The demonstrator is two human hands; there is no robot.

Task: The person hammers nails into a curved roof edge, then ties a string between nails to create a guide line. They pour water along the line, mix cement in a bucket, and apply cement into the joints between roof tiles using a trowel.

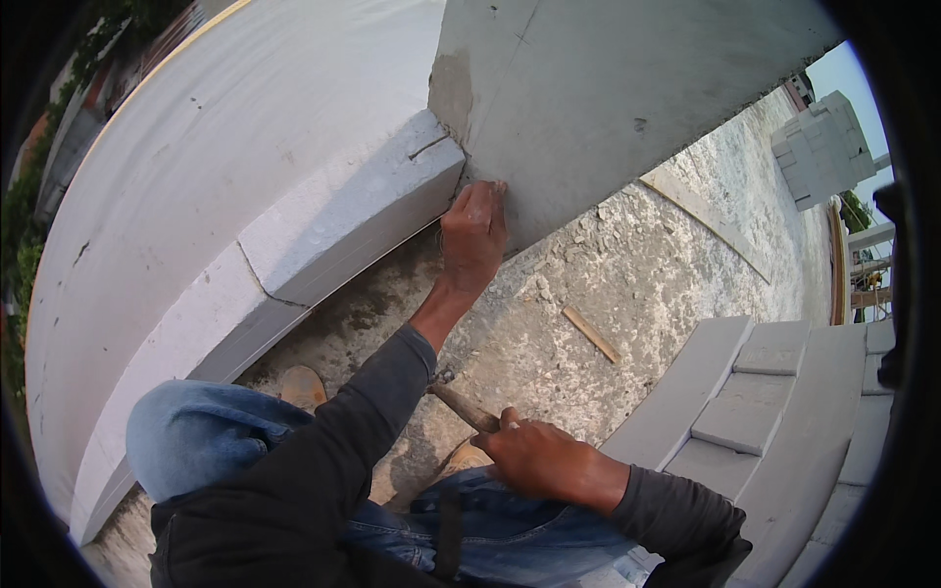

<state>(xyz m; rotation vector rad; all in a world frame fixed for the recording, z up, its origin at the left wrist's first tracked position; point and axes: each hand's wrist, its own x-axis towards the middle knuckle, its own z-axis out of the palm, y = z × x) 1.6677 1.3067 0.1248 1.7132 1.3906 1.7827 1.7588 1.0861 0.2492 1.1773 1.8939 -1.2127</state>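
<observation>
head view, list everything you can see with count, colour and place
wall: 1, grey, top centre
pale surface: 1, off-white, upper left
edge blocks: at least 2, whitish, in a row along the pale surface
near blocks: several, grey, lower right
far blocks: 1 stack, grey, upper right
floor: 1, grey-brown, centre
rubble: many bits, pale, on the floor
board: 1, tan, right of the rubble
stick: 1, tan, mid-floor
handle: 1, brown, in the right hand
plants: uncounted, green, left edge
shoes: 2, tan, lower centre
jeans: 1 pair, blue, bottom
sleeves: 2, dark, bottom
left hand: 1, brown, at the wall
right hand: 1, brown, lower centre
</observation>
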